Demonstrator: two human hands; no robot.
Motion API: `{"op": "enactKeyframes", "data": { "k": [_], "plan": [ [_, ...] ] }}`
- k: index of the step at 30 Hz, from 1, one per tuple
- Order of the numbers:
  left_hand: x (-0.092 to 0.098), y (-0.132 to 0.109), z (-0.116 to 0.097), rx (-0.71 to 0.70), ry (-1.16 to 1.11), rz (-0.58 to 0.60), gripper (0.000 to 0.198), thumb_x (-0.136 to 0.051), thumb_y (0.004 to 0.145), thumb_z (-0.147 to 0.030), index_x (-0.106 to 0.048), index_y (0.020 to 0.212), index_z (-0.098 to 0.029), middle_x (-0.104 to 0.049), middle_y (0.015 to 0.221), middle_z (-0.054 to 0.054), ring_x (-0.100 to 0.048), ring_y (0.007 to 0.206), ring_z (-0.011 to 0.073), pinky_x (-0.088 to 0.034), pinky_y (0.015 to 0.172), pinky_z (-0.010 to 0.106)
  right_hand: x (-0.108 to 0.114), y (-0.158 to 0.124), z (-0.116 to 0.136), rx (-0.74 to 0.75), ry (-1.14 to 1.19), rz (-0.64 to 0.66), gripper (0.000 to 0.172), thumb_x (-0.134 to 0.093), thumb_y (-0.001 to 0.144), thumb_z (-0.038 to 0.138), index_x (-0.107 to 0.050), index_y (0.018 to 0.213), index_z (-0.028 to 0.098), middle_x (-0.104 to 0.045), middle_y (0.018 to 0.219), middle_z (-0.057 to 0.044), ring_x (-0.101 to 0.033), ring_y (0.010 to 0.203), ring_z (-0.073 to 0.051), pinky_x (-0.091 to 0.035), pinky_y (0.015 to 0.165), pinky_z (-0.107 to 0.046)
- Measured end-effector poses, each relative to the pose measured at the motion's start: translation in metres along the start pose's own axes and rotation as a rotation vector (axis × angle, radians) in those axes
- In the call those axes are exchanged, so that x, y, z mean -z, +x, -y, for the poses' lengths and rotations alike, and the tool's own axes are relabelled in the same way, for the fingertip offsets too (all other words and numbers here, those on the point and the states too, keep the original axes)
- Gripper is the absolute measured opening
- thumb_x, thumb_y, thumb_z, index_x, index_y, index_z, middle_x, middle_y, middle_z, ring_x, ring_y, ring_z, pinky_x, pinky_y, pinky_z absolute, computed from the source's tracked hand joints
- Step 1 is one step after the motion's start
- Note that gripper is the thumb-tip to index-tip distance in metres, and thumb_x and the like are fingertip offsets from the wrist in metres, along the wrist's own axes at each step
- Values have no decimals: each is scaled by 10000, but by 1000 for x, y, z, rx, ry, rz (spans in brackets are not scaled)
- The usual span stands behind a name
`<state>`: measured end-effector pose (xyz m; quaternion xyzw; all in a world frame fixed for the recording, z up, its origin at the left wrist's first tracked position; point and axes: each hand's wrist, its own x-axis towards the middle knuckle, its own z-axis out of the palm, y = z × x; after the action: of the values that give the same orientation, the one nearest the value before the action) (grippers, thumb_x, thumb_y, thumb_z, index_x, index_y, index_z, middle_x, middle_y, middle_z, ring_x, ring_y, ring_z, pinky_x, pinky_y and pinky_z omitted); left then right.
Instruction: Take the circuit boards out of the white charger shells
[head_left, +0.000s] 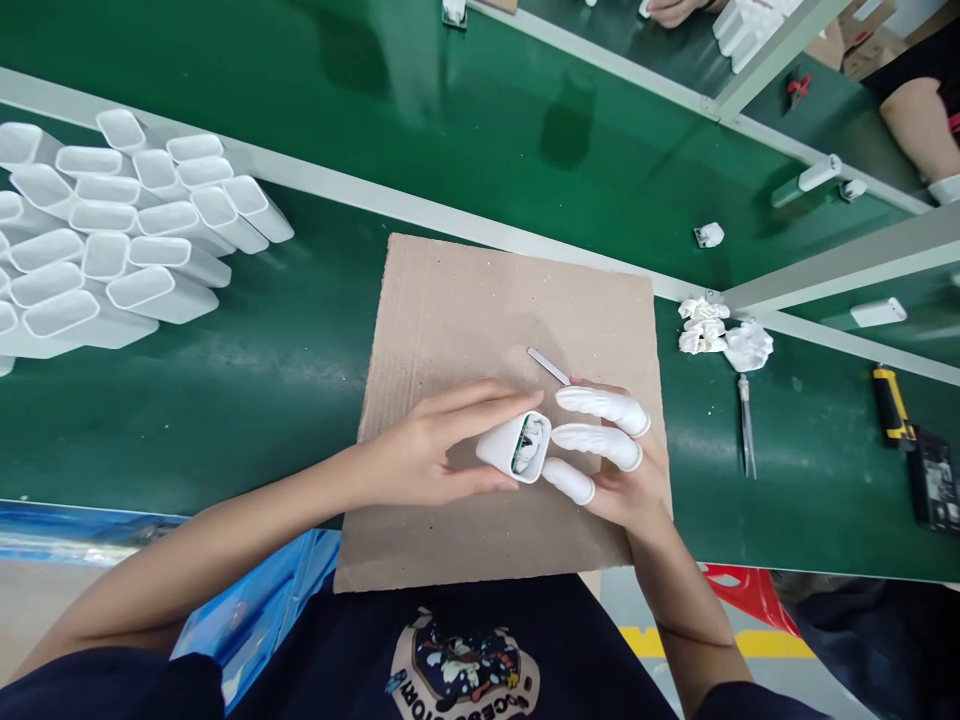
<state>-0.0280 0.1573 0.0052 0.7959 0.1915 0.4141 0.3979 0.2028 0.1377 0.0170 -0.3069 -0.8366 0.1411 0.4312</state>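
Note:
My left hand (450, 445) is closed around a white plastic housing (499, 448), thumb below and fingers above. Its open end faces right, showing a green circuit board (519, 445) and white bits, perhaps wires, inside. My right hand (611, 450) wears white finger cots on three fingers. Their tips are bent toward the housing's open end, at or very near its rim. From behind its upper fingers juts a thin flat metal tool (547, 365), apparently tucked in that hand; its other end is hidden. Both hands are over a cardboard sheet (465, 310).
Many empty white housings (105, 230) stand grouped at left. At right lie crumpled white pieces (724, 332), tweezers (745, 425) and a yellow-black tool (892, 405). A raised frame rail (450, 215) runs behind the cardboard. Another person's arm (919, 130) shows at upper right.

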Motion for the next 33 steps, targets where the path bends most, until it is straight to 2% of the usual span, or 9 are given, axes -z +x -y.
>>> {"op": "enactKeyframes", "data": {
  "k": [4, 9, 12, 18, 23, 26, 29, 31, 33],
  "plan": [
    [4, 0, -3, 70, -185, 159, 594, -510, 982, -324, -307, 1533, -233, -609, 1224, 143, -611, 1094, 239, -554, 907, 378, 0, -3, 1, -1, 4, -9, 259, -742, 826, 191, -620, 1055, 207, -582, 1150, -89, -635, 1068, -242, -585, 955, -512],
    [4, 1, -1, 158, -391, 243, 544, -416, 1010, -428, -355, 1510, -222, -578, 1206, 147, -568, 1068, 247, -505, 916, 389, -1, -7, 7, 18, -13, 40, 195, -712, 849, 155, -637, 1027, 182, -591, 1085, -73, -610, 1011, -229, -578, 907, -497],
    [3, 2, -2, 181, -454, 247, 535, -428, 1005, -443, -388, 1487, -213, -564, 1185, 137, -547, 1064, 240, -473, 930, 374, -2, -8, 11, 4, -1, 65, 195, -684, 854, 105, -633, 1026, 181, -594, 1035, -65, -593, 967, -217, -577, 853, -461],
    [2, 1, -6, 206, -489, 239, 497, -438, 1003, -438, -393, 1455, -235, -517, 1339, 129, -497, 1205, 262, -417, 1006, 385, -5, -7, 18, -16, 87, 64, 161, -637, 871, 69, -634, 1006, 156, -596, 995, -72, -573, 904, -203, -554, 729, -400],
    [-2, -6, -6, 238, -487, 214, 423, -470, 990, -387, -379, 1368, -220, -529, 1182, 107, -547, 1011, 206, -467, 862, 331, -8, -4, 20, -45, 133, 15, 143, -631, 873, 45, -632, 983, 137, -579, 936, -55, -563, 814, -159, -520, 631, -332],
    [-7, -8, 0, 191, -450, 176, 373, -492, 976, -337, -351, 1300, -215, -503, 1131, 105, -535, 991, 208, -471, 814, 330, -13, -7, 24, -71, 28, 23, 145, -609, 895, 69, -619, 1004, 165, -576, 936, -54, -567, 800, -161, -536, 632, -334],
    [-12, -7, 6, 113, -376, 119, 338, -489, 969, -274, -337, 1264, -207, -477, 1143, 116, -501, 1026, 211, -458, 857, 352, -22, -13, 30, -66, -217, -1, 199, -598, 892, 70, -601, 1053, 187, -591, 978, -78, -578, 830, -193, -547, 625, -348],
    [-14, -7, 8, 109, -366, 107, 329, -488, 968, -258, -339, 1256, -203, -473, 1142, 116, -491, 1017, 205, -451, 858, 351, -26, -17, 33, -45, -327, -22, 192, -587, 890, 64, -596, 1049, 171, -598, 981, -96, -573, 824, -205, -544, 599, -353],
    [-16, -7, 9, 152, -426, 114, 328, -497, 967, -275, -348, 1251, -204, -476, 1134, 110, -496, 992, 199, -448, 838, 345, -27, -16, 34, -63, -302, -22, 139, -579, 906, 87, -592, 1021, 165, -586, 976, -92, -566, 809, -194, -552, 596, -351]
  ]
}}
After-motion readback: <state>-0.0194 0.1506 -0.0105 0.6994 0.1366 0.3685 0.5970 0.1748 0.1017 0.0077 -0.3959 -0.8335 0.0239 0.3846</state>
